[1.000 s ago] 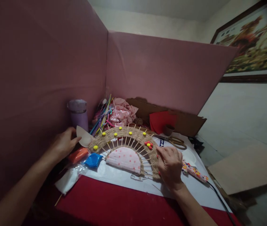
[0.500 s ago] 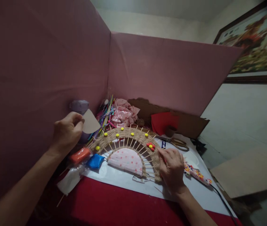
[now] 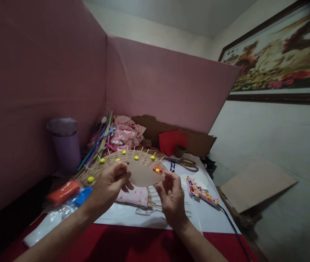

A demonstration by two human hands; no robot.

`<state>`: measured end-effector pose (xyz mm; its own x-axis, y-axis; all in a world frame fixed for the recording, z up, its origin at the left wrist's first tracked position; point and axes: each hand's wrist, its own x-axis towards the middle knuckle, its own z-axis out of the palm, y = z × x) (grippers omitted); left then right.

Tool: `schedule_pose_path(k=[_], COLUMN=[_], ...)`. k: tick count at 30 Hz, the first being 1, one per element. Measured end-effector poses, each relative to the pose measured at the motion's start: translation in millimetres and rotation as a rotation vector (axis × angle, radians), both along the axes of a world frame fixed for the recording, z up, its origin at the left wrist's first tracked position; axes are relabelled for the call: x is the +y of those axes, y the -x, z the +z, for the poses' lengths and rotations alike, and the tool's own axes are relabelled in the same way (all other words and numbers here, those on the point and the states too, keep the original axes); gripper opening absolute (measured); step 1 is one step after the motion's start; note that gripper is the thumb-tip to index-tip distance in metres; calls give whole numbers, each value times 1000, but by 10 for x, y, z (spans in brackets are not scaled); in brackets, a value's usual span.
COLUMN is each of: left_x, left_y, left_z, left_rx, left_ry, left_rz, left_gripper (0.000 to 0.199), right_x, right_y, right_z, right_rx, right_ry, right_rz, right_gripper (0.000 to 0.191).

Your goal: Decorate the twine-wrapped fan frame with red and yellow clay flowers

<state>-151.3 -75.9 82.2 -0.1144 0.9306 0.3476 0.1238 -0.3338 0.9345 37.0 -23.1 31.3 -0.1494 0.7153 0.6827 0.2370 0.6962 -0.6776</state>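
My left hand pinches the left end of a thin beige piece of card, and my right hand has its fingers closed at the right end. The card spans both hands above a woven twine arch with thin sticks, hiding part of it. Yellow dots sit along the arch, and one has red pieces around it. Below the card shows a half-round of white cloth with red spots, partly covered by my left hand.
Scissors and a flower-patterned glue gun with a black cord lie on the right. Orange and blue packets are at left, near a purple cup. Crumpled pink cloth and red sheets lie behind.
The card has moved right and down, from beside the cup to above the arch. My right hand has left the arch's right side and come to the card. The view has turned right.
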Motion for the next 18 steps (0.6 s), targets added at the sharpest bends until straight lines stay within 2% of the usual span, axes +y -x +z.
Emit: schedule_pose_path(k=[7, 11, 12, 13, 15, 18], left_x=[75, 96, 95, 91, 76, 39], left_y=[-25, 20, 47, 77, 142, 240], left_z=[4, -23, -30, -39, -64, -124], left_rx=[-31, -10, 12, 35, 72, 106], left_ry=[-11, -32, -40, -50, -78, -116], left_rz=[29, 91, 122, 151, 197, 247], left_gripper=[10, 12, 15, 18, 22, 21], right_x=[150, 227, 255, 298, 440, 778], right_y=[-16, -50, -68, -91, -150, -249], right_z=[74, 143, 184, 231, 322, 384], right_rx=[89, 163, 181, 204, 236, 134], right_ry=[50, 201, 244, 260, 214, 12], right_rz=[-45, 132, 141, 102, -79, -388], right_gripper=[13, 17, 18, 18, 17, 20])
